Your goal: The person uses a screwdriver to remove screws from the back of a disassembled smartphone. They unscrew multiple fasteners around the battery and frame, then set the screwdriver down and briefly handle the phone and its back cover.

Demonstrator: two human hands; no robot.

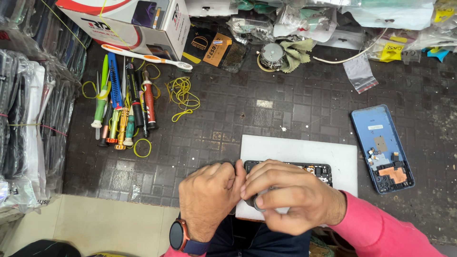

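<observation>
Low in the head view, left hand (209, 197) and right hand (288, 195) curled and pressed together, fingertips pinching the near edge of one opened phone (312, 169) lying on a white pad (304, 151) on the dark tabletop (266, 114). Off to the right, well apart, one blue phone back cover (382, 148), inside up. Farther left, a row of roughly eight screwdrivers (124, 107), one white toothbrush (145, 56) beside a cardboard box (128, 21), and several yellow rubber bands (183, 97).
</observation>
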